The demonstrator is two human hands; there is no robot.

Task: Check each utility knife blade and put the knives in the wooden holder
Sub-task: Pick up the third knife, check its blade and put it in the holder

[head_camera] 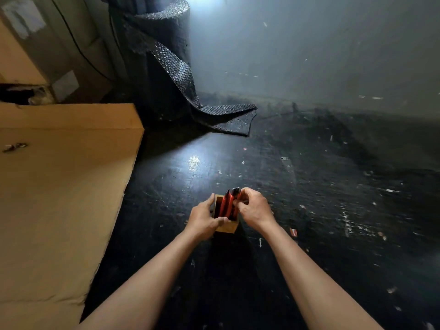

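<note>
Wooden holder [225, 226]: small open-topped box standing on dark, scuffed floor [309, 198]. Contents: red utility knives [227, 203] with black ends, upright, tops above the rim. Left hand [205, 219]: wrapped around the holder's left and near sides. Right hand [253, 208]: fingers pinched on the rightmost knife's top. Left: cardboard boxes [59, 186]. Beyond: black bubble-wrap roll [166, 55], upright, loose end trailing on floor.

No text, brand, number or sign can be read anywhere: the pale labels [23, 19] on the cardboard boxes [28, 51] are too blurred to make out.
</note>
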